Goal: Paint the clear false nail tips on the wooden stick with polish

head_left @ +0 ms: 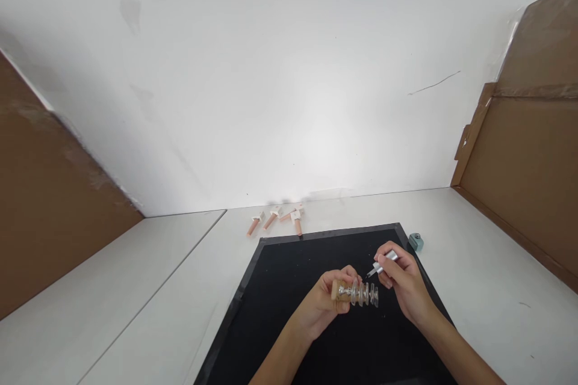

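Observation:
In my left hand (332, 289) is a tan, cork-like holder with a row of clear, disc-like pieces (365, 295) fanned along it, pointing right. The fingers wrap round its tan end, over the black mat. My right hand (401, 277) pinches a small brush (383, 263) with a silver handle. Its thin dark tip points down and left, just above the clear pieces; I cannot tell whether it touches them. A small teal bottle (416, 242) with a dark opening on top stands beyond my right hand, beside the mat's edge.
A black mat (289, 295) with taped grey borders lies on the white table (180, 277). Behind it lie several pink sticks with white square ends (273, 218). A white wall (289, 72) rises at the back, with brown cardboard panels (528, 174) on both sides.

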Available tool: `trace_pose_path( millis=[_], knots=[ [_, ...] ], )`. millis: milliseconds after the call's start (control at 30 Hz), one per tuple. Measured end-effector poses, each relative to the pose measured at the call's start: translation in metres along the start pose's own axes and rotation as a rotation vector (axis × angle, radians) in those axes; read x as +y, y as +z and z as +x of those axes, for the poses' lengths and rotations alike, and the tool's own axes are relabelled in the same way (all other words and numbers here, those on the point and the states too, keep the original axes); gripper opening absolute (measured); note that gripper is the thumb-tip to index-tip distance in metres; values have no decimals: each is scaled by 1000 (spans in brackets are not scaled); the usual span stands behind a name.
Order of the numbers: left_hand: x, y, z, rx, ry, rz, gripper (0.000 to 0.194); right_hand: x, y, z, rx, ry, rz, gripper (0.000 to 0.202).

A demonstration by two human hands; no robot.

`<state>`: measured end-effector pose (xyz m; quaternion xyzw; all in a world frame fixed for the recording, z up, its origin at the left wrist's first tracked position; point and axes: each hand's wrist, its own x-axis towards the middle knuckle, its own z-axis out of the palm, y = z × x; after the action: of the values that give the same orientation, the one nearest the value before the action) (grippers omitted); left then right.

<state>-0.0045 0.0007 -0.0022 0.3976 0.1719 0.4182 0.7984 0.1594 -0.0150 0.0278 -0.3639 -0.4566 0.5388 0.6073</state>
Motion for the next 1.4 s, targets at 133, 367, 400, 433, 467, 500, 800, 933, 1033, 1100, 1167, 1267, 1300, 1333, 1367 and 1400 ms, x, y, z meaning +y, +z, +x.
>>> trace_pose_path(
  millis=[133, 367, 400, 433, 467, 500, 800, 933, 1033, 1100, 1167, 1267, 1300, 1333, 1367, 1400],
  knots=[
    [0, 0, 0, 6, 0, -9, 32, 1, -1, 1, 5, -3, 14, 25],
    [-1, -1, 1, 4, 11, -4, 28, -4, 0, 0, -51, 20, 8, 29],
    [-1, -1, 2, 2, 14, -4, 28, -5, 1, 0, -62, 25, 4, 29],
    [-1, -1, 2, 2, 17, -5, 28, -6, 1, 0, -72, 30, 0, 29],
    [-1, -1, 3, 2, 20, -9, 28, -7, 0, 0, -81, 36, -4, 28],
    [-1, -1, 3, 3, 21, -11, 28, -7, 0, 0, -90, 40, -7, 28],
    [-4, -2, 6, 4, 9, -10, 29, -4, -5, 0, -146, 75, -35, 24],
    [-6, -3, 7, 3, 10, -23, 28, -2, -6, 2, -103, 61, -33, 24],
    [-5, -2, 6, 5, 5, -33, 28, 1, -6, 4, -53, 43, -21, 26],
    [-5, -2, 5, 7, 1, -44, 28, 2, -6, 5, -21, 32, -9, 27],
    [-5, -2, 5, 12, -7, -58, 28, 2, -6, 4, 4, 24, 1, 29],
    [-8, -4, 3, 30, -30, -94, 30, 1, -4, 3, 20, 25, 13, 30],
    [-9, -5, 3, 38, -47, -109, 32, 1, -4, 3, 20, 27, 17, 29],
    [-10, -7, 3, 44, -68, -125, 35, 1, -3, 3, 19, 30, 23, 30],
    [-10, -7, 2, 46, -91, -140, 38, 0, -3, 3, 16, 33, 31, 30],
    [-10, -8, 2, 42, -115, -153, 41, 0, -3, 2, 13, 37, 41, 30]
  ],
)
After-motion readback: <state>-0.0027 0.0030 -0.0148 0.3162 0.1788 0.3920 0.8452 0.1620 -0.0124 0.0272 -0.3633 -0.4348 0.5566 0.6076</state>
